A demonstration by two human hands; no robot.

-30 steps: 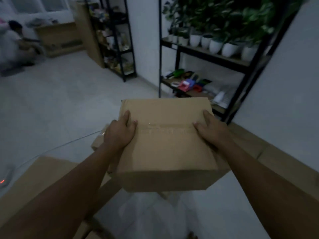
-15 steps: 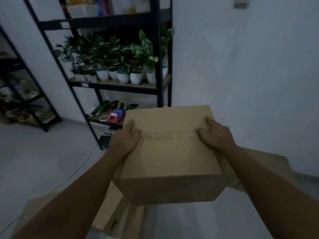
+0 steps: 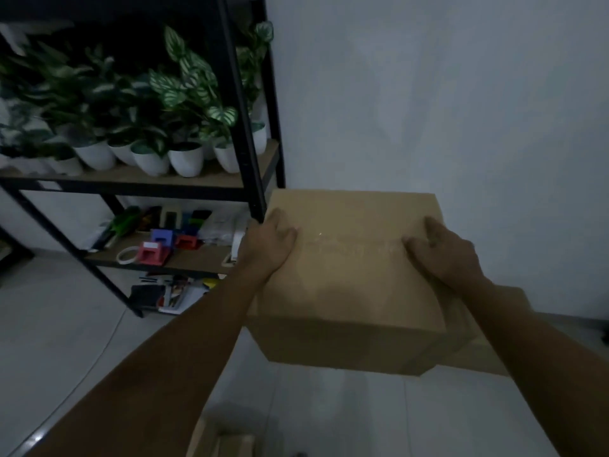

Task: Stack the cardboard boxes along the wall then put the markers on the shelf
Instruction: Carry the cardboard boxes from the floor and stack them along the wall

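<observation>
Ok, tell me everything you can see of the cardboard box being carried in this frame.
The cardboard box is plain brown and closed, a clear tape strip running across its top seam. It is held off the floor, in front of the white wall, beside the black shelf rack. The left hand grips its left top edge, the right hand its right. Another cardboard piece shows behind its right side; contact cannot be told.

Box under my fingers: matt brown cardboard, glossy clear tape strip along the top seam. Shelf: black metal frame, wood boards. Pots: smooth white. Floor: pale glossy tile. Wall: matt.
</observation>
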